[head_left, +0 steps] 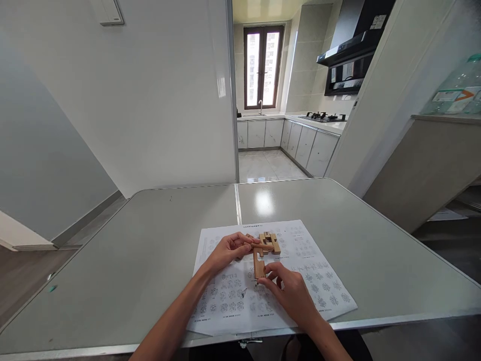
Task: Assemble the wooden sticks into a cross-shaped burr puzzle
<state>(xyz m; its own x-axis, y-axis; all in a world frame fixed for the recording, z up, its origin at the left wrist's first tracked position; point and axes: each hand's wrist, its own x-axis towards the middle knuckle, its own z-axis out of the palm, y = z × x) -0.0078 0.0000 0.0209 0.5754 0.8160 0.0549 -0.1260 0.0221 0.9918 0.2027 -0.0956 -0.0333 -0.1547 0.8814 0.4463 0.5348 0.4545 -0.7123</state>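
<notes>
My left hand [233, 246] is closed on a wooden puzzle piece [265, 246], a slim bar lying crosswise. Between the thumb and fingers of my right hand [287, 286] is a second, notched wooden piece [259, 268], held lengthwise with its far end meeting the bar. Just beyond them, several interlocking wooden blocks [277, 242] rest on a printed instruction sheet [326, 301]; one block carries a dark number. Part of another small wooden piece shows behind my left fingers. Both hands are above the sheet, near the table's front edge.
The sheet lies on a grey folding table [169, 265] with a metal rim and a centre seam. A small green scrap [52, 288] sits near the left edge. Large plastic bottles [458, 93] stand on a ledge at right; a kitchen lies beyond the doorway.
</notes>
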